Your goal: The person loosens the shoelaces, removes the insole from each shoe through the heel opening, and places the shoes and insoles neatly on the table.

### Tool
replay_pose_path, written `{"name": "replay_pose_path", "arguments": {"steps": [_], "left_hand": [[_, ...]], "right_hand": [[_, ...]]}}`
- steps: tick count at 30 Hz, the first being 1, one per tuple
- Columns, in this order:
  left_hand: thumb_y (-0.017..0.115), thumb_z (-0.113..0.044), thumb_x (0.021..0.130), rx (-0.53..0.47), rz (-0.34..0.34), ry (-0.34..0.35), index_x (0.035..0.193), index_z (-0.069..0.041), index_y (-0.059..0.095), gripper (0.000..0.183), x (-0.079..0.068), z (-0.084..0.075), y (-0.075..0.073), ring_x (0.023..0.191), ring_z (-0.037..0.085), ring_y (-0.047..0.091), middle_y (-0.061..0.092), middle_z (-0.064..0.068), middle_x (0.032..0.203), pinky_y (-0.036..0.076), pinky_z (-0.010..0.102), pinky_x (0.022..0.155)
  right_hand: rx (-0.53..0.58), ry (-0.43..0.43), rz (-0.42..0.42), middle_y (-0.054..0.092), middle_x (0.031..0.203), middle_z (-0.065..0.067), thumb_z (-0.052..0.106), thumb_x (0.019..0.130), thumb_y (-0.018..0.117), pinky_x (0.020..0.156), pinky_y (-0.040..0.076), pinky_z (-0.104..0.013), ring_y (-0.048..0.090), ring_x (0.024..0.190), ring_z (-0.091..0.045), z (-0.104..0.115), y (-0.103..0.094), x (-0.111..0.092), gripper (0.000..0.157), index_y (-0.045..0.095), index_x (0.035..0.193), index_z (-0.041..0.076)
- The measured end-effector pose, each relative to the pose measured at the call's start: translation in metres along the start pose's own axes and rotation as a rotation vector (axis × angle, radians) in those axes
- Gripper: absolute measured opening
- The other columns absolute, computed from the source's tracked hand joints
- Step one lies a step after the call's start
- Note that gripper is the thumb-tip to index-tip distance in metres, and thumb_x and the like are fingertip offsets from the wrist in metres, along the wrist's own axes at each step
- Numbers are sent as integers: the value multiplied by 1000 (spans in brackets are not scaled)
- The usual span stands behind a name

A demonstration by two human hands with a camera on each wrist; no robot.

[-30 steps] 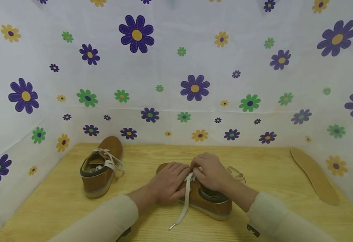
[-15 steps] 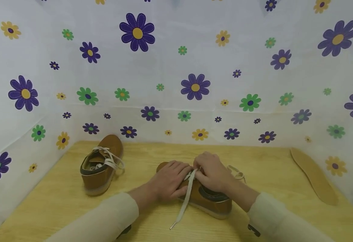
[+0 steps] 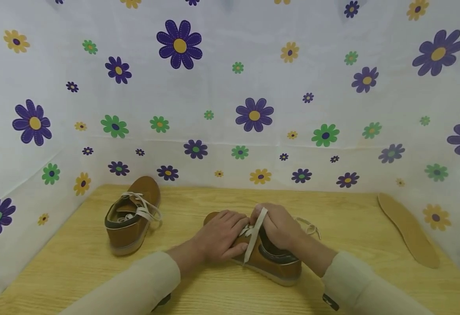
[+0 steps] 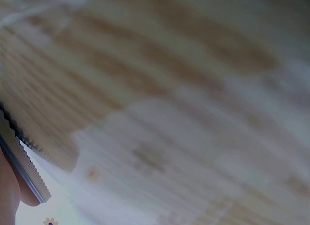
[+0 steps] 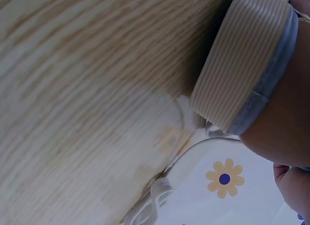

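Observation:
A brown lace-up shoe [image 3: 277, 267] with a dark collar lies on the wooden table in front of me, toe to the left. My left hand [image 3: 219, 236] grips its front part, fingers over the top and thumb on the near side. Above the lacing my right hand [image 3: 279, 225] pinches the flat white shoelace [image 3: 255, 236]. One end of that lace hangs from the fingers down the near side. In the right wrist view the ribbed sole edge [image 5: 242, 65] shows; in the left wrist view a strip of the sole [image 4: 29, 162] appears beside the hand.
A second brown shoe [image 3: 129, 232], with white laces, stands at the left. A tan insole [image 3: 409, 229] lies at the right. Another lace end [image 3: 310, 226] trails on the table behind my right hand. A flowered white sheet [image 3: 214, 87] surrounds the table [image 3: 96, 280].
The near lace end has been drawn up off the table, and its strap now rises to my right fingers. My right hand has shifted slightly down and right. The left hand stays put.

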State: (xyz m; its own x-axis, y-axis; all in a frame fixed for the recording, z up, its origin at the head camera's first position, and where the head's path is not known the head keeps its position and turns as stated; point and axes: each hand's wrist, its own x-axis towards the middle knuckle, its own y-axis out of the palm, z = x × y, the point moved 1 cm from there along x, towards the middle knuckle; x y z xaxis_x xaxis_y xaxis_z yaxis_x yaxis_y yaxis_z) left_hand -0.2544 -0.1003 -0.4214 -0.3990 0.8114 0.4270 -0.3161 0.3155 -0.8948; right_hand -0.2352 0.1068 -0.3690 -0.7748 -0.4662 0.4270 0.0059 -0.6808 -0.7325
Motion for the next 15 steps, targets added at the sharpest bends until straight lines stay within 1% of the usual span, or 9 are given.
{"name": "replay_pose_path", "arguments": {"steps": [1,3,6,8,11,13,15], "left_hand": [[20,-53,106,-2,2,0,140,-5,49,66,0,0,0,124,21,53,58,8,132,41,42,109],[18,-53,106,-1,5,0,141,-5,49,67,0,0,-1,125,22,53,58,8,133,41,42,109],[15,-55,105,2,12,-5,141,-6,49,70,0,-1,-1,125,21,53,58,7,133,41,41,110],[14,-56,105,6,12,-9,140,-6,49,70,0,-1,-1,124,21,53,58,7,132,41,41,109],[16,-56,105,2,8,-13,140,-7,49,69,0,-1,-1,123,21,53,58,6,131,41,41,109],[19,-55,105,0,6,-12,140,-6,49,67,0,-1,-1,123,21,53,58,6,132,41,41,109],[20,-54,106,-1,9,-9,141,-6,48,66,-1,-1,-1,124,21,53,57,6,133,41,41,109]], "right_hand": [[-13,6,17,63,81,6,18,107,36,73,51,-29,58,76,-8,-1,1,0,40,67,81,16],[-70,1,44,63,82,5,16,102,43,71,50,-29,57,75,-9,-1,1,0,31,68,83,16],[-135,-23,50,64,83,6,10,86,53,69,49,-28,55,74,-8,-2,2,0,16,68,84,16],[-155,-50,30,63,82,7,9,75,56,68,49,-27,54,73,-8,-2,2,-1,15,67,82,17],[-154,-97,-2,59,79,10,8,65,58,66,45,-25,50,72,-7,-3,2,-2,17,62,77,19],[-161,-131,-7,55,77,12,10,63,58,65,42,-26,47,71,-6,-3,3,-2,17,58,76,21],[-177,-157,7,51,77,14,13,63,58,66,38,-27,44,72,-5,-3,3,-3,17,55,76,23]]}}
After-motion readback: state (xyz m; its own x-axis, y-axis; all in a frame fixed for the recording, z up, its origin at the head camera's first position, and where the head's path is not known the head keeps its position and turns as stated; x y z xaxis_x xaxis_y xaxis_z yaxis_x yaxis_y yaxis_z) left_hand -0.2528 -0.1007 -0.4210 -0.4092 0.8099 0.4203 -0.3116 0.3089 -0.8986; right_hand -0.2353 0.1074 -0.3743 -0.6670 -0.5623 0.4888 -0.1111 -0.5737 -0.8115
